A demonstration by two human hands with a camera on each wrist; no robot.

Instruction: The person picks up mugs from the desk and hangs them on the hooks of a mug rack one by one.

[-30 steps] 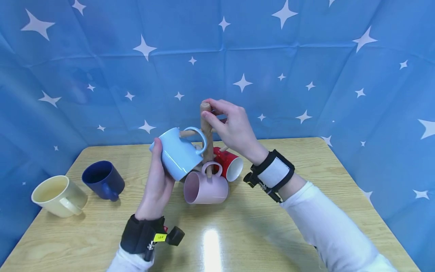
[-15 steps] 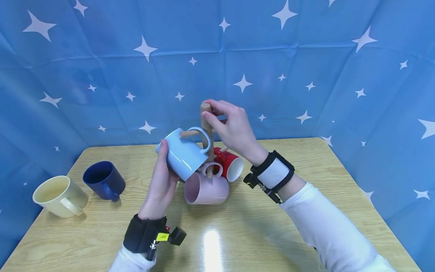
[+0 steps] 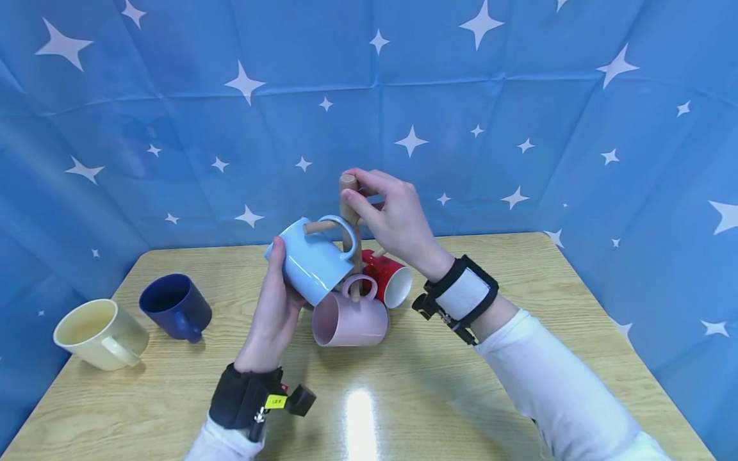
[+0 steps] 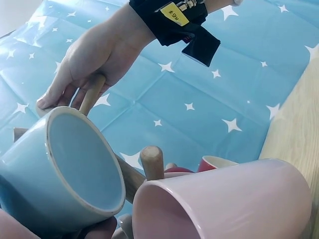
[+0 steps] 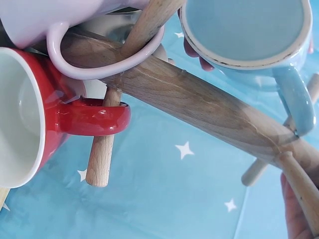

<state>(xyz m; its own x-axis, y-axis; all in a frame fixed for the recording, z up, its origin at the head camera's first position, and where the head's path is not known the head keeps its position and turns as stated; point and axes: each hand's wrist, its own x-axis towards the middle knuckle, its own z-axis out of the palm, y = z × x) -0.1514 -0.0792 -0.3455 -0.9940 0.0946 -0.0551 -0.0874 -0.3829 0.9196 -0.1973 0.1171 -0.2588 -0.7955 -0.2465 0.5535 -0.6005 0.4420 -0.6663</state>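
My left hand (image 3: 275, 320) holds a light blue mug (image 3: 311, 264) by its body, tilted, at the left of a wooden mug tree (image 3: 348, 208). The mug's handle loops around an upper left peg, close to the post. At the post's top, my right hand (image 3: 394, 208) grips the wood between thumb and fingers. A pink mug (image 3: 354, 321) hangs by its handle from a lower front peg. Behind it a red mug (image 5: 92, 119) with a white inside hangs from another peg, clearest in the right wrist view. The left fingers under the blue mug are mostly hidden.
A cream mug (image 3: 100, 333) and a dark blue mug (image 3: 175, 306) stand on the wooden table (image 3: 461, 384) at the left. A grey shiny object (image 5: 107, 26) shows partly behind the pink mug. A blue star-patterned cloth (image 3: 369, 115) hangs behind the table.
The left hand has shifted the light blue mug slightly right, its handle moving farther along the peg toward the post. In the last half second it barely moves. The right hand stays put.
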